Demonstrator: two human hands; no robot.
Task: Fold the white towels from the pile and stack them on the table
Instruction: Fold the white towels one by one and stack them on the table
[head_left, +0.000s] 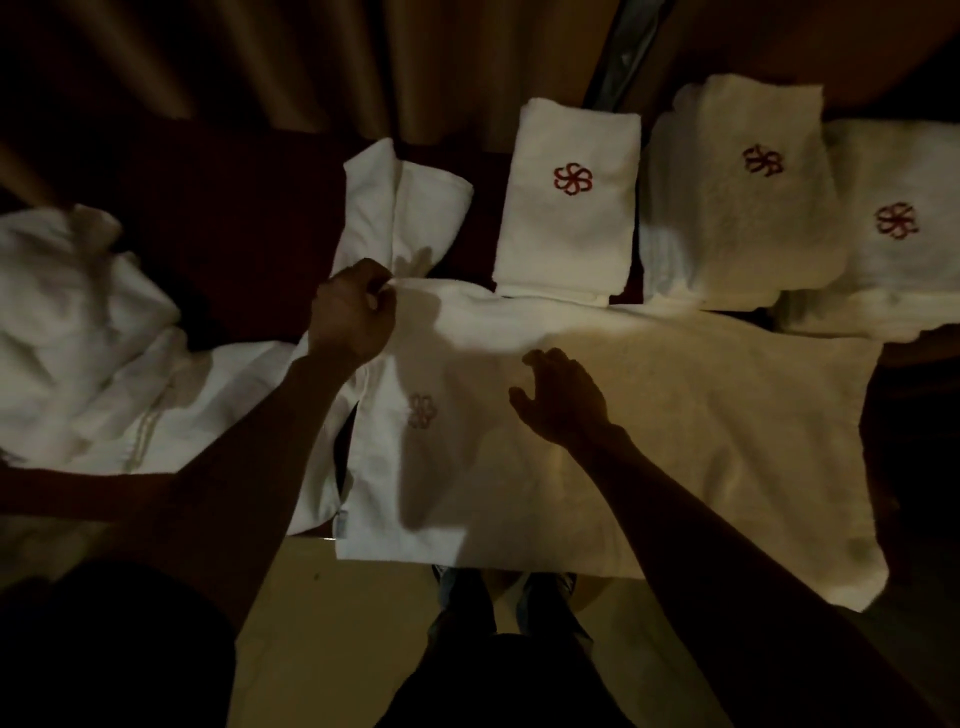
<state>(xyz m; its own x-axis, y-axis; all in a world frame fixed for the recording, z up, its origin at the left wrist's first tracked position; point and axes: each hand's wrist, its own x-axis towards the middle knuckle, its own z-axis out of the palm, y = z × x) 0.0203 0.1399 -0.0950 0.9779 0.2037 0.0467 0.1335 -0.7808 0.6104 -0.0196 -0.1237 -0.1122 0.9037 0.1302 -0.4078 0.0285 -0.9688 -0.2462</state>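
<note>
A large white towel (649, 441) lies spread flat across the dark table (234, 223), its near edge hanging over the front. A faint flower logo shows near its left end. My left hand (353, 312) pinches the towel's far left corner. My right hand (563, 397) hovers over or rests on the towel's middle with fingers spread and relaxed. Behind the towel sit folded white towels with red flower logos: one (569, 208) in the middle, a stack (737, 208) to its right, and another (893, 228) at the far right.
A rumpled pile of white towels (88, 338) lies at the left of the table. Another loosely folded white cloth (400, 213) sits behind my left hand. Curtains hang behind the table. My legs and shoes stand on the pale floor (322, 623) below the table edge.
</note>
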